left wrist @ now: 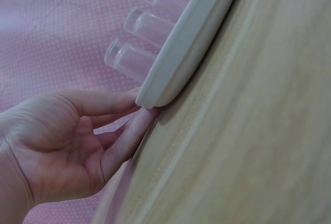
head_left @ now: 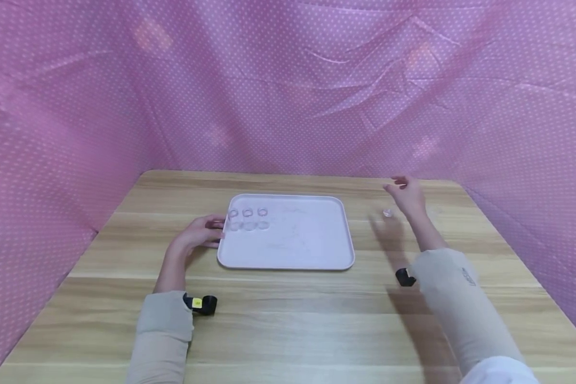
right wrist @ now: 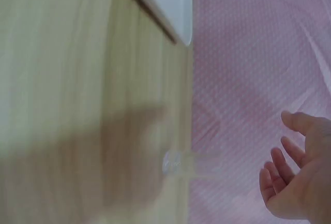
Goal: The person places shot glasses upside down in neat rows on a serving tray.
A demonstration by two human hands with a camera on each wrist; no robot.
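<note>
My left hand is at the left side of a white rectangular tray. In the left wrist view its fingers pinch the tray's rim, one digit on top and one below. Three small clear glasses stand in a row on the tray's left part, close to that hand. Off to the right of the tray, a single clear glass stands on the wood. My right hand hovers near this glass, fingers loosely bent and apart, holding nothing; in the right wrist view a gap separates hand and glass.
The tray lies on a light wood-grain table. A pink dotted curtain hangs along the back and both sides. Small black wrist cameras sit on both cuffs. My right arm's shadow falls over the table.
</note>
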